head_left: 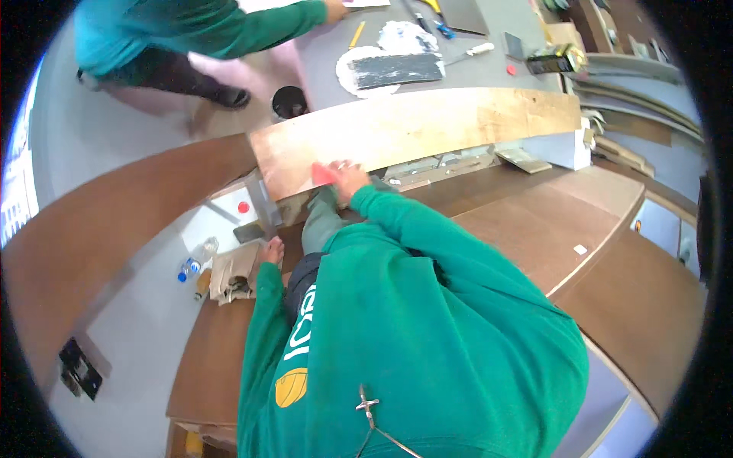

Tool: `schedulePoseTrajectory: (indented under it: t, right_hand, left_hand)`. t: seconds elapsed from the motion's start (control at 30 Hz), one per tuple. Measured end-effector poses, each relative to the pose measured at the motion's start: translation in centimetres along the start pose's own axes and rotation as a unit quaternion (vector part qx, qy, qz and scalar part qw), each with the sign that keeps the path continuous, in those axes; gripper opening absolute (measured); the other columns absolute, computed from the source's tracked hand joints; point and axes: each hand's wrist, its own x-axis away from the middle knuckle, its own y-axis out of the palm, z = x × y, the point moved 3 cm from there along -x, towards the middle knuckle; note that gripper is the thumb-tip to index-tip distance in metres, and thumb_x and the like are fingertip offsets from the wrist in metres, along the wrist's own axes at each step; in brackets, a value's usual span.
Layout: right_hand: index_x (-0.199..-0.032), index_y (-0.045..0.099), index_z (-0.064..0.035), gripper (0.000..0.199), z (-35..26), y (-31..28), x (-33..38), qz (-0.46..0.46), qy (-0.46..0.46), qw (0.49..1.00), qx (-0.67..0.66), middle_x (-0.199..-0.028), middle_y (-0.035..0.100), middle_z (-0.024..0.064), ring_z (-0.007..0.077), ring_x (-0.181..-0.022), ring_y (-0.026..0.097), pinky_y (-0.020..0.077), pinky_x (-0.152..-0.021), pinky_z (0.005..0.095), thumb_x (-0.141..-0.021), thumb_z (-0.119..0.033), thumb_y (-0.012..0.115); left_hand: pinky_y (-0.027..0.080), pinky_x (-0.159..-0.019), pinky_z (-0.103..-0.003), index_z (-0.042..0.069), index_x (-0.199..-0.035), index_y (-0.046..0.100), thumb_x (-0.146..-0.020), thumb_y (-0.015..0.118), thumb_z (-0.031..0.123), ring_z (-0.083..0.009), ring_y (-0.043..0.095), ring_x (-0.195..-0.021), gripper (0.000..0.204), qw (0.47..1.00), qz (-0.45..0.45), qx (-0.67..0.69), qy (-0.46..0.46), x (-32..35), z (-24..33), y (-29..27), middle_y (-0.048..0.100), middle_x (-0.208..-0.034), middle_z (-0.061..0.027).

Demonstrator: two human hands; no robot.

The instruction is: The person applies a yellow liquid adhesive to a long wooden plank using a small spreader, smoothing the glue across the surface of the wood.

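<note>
My right hand [345, 177] reaches forward onto a long pale wooden board [427, 126] and grips a small red flat tool [322, 174] against the board's near edge. My left hand [269, 250] rests on the edge of a dark brown panel [221, 351], right beside a crumpled beige cloth [233, 273]. Whether its fingers grip anything is unclear. My green sweatshirt hides much of the lower middle.
Another person in a teal top [191, 30] leans over a grey table [489, 65] holding a black sheet on white paper [393, 69], a yellow pencil and small tools. A black cup [289, 101], bottles [191, 267] and brown panels [550, 229] lie around.
</note>
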Motion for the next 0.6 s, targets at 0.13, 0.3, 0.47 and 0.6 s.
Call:
schedulePoseTrajectory:
  t: [0.13,0.3,0.47,0.6]
  right_hand:
    - [-0.127,0.053,-0.0264,0.053,-2.3,1.9,2.6,-0.003,-0.101,0.990,-0.094,-0.116,0.059,0.0050,0.0261,-0.102,0.059,0.0456,-0.074,0.0515,-0.076,-0.014,0.058]
    - [-0.125,0.055,-0.0236,0.052,5.5,-1.1,0.9,0.041,0.116,0.988,-0.091,-0.109,0.059,0.0119,0.0343,-0.098,0.057,0.0451,-0.080,0.0502,-0.075,-0.009,0.056]
    - [-0.113,0.062,-0.0131,0.035,26.2,-4.2,4.7,0.182,0.422,0.863,-0.209,-0.106,0.062,0.0166,0.0357,-0.102,0.057,0.0447,-0.086,0.0480,-0.085,-0.032,0.053]
    - [-0.123,0.057,-0.0215,0.038,31.3,-2.0,8.0,0.213,0.427,0.866,-0.150,-0.115,0.059,0.0150,0.0354,-0.109,0.055,0.0430,-0.089,0.0524,-0.085,-0.028,0.056]
  left_hand:
    - [0.048,-0.070,-0.027,0.008,-0.120,0.057,-0.088,0.064,0.035,-0.0141,0.059,-0.087,0.043,1.000,-0.024,0.018,0.003,-2.4,0.2,2.1,0.061,-0.105,-0.0015]
    - [0.047,-0.064,-0.025,0.006,-0.122,0.057,-0.087,0.063,0.033,-0.0157,0.061,-0.090,0.044,0.999,0.036,-0.019,0.003,-0.8,3.4,2.9,0.063,-0.109,-0.0051]
    - [0.044,-0.057,-0.022,0.008,-0.117,0.059,-0.088,0.064,0.022,-0.0117,0.061,-0.080,0.033,0.999,-0.029,0.013,0.004,-0.7,3.9,1.5,0.063,-0.093,-0.0001]
    - [0.045,-0.056,-0.023,0.008,-0.115,0.060,-0.088,0.063,0.019,-0.0129,0.062,-0.082,0.030,1.000,0.010,0.005,0.008,-0.4,4.3,1.7,0.063,-0.092,-0.0004]
